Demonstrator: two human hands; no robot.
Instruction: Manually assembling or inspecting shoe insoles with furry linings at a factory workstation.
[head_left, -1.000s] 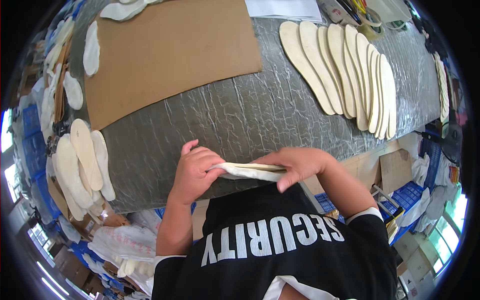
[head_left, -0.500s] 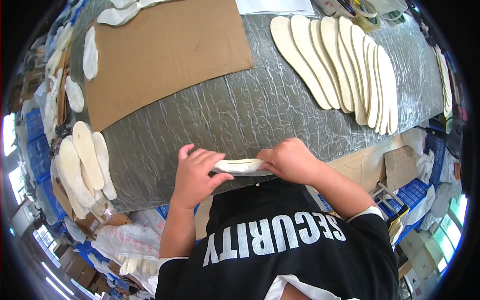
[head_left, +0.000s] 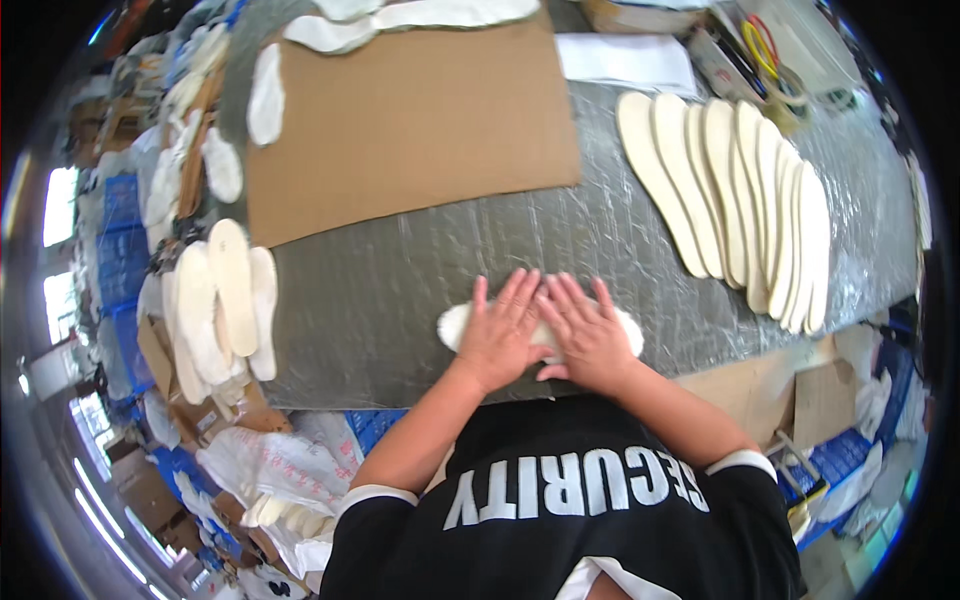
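Note:
A white, fluffy insole [head_left: 454, 326] lies flat on the dark table near its front edge, with its two rounded ends showing beyond my hands. My left hand [head_left: 502, 338] rests flat on its left half, fingers stretched out and pointing away from me. On the right half, my right hand [head_left: 592, 338] presses down with its fingers spread. The hands sit side by side with their fingertips almost meeting. They cover the middle of the insole.
Cream insoles [head_left: 735, 190] lie fanned out at the right. A brown cardboard sheet [head_left: 420, 120] covers the far left, with white insoles along its edges. More insoles [head_left: 232, 290] are heaped at the left edge. Tape and a clear tub [head_left: 810, 50] stand at the back right.
The insole was held on edge, pinched between my hands; now it lies flat with both palms on it. Both hands have opened out. The whole view has shifted.

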